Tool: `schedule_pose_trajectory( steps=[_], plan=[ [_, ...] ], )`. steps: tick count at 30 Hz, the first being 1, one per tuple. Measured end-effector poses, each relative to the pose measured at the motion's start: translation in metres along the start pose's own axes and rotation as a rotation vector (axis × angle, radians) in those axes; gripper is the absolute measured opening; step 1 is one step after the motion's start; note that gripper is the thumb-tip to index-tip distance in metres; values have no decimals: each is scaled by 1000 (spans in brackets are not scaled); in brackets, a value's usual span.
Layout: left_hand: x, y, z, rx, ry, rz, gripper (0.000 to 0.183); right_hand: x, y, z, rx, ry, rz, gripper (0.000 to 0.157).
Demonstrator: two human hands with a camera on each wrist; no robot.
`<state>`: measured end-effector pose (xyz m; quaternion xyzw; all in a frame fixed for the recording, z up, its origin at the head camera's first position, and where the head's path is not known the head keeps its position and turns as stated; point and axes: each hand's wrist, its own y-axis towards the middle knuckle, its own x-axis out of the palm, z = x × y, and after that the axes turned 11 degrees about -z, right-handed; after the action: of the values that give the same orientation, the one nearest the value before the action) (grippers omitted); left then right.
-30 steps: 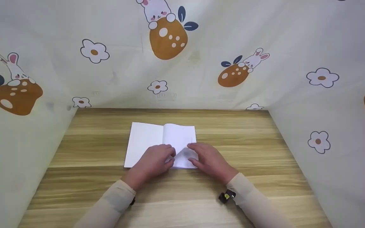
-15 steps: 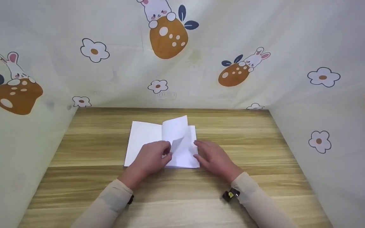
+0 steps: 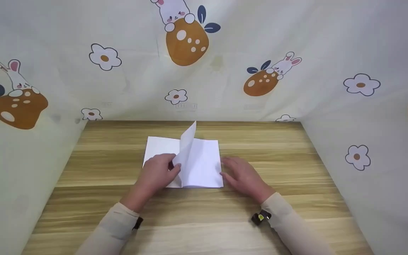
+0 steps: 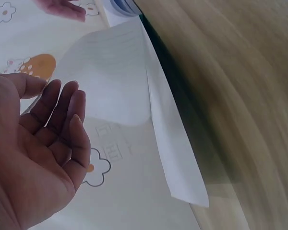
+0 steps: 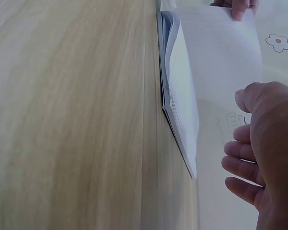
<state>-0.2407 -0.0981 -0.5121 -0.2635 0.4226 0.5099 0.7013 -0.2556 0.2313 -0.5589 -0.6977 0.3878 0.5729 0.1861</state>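
An open notebook [image 3: 204,166] with white pages lies on the table. One page [image 3: 186,143] stands nearly upright at its middle fold. My left hand [image 3: 156,173] pinches that page's outer edge between thumb and index finger, while its other fingers curl loosely in the left wrist view. In the right wrist view, faint ruled lines show on the raised sheet [image 5: 221,52]. At the notebook's right edge my right hand [image 3: 243,177] rests with relaxed, slightly bent fingers and holds nothing. Part of the left-side page is hidden behind the left hand.
The wood-grain table [image 3: 204,219] is bounded at the back and both sides by pale cloth [image 3: 136,81] printed with rabbits and flowers. A small black device [image 3: 260,217] is worn at the right wrist, beside the sleeve.
The page has lifted from the right side and swung left to near upright. My left hand has moved left with it; my right hand has drawn slightly right, off the pages.
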Motion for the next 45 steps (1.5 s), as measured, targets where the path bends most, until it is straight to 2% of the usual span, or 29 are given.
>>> schedule_pose_trajectory(
  steps=[7, 12, 20, 26, 33, 41, 45],
  plan=[
    [-13, -5, -8, -41, -80, 20, 20, -2, -1, 2, 2, 2, 24, 41],
    [-24, -11, -16, -68, -69, 42, 19, -4, -3, 3, 13, 4, 32, 44],
    [-34, -20, -32, -182, -79, 37, 16, -6, -6, 6, 46, 13, 21, 47],
    [-36, -27, -43, -236, -31, -2, 19, -6, -8, 9, 45, 15, 17, 47],
    [-33, -30, -55, -336, -1, -87, 20, -5, -10, 11, 21, 1, 25, 46],
    [-32, -34, -62, -366, -33, -146, 24, -5, -10, 11, 27, 0, 32, 46],
    [-30, -35, -67, -374, -14, -182, 24, -4, -11, 11, 33, -4, 33, 46]
  ],
)
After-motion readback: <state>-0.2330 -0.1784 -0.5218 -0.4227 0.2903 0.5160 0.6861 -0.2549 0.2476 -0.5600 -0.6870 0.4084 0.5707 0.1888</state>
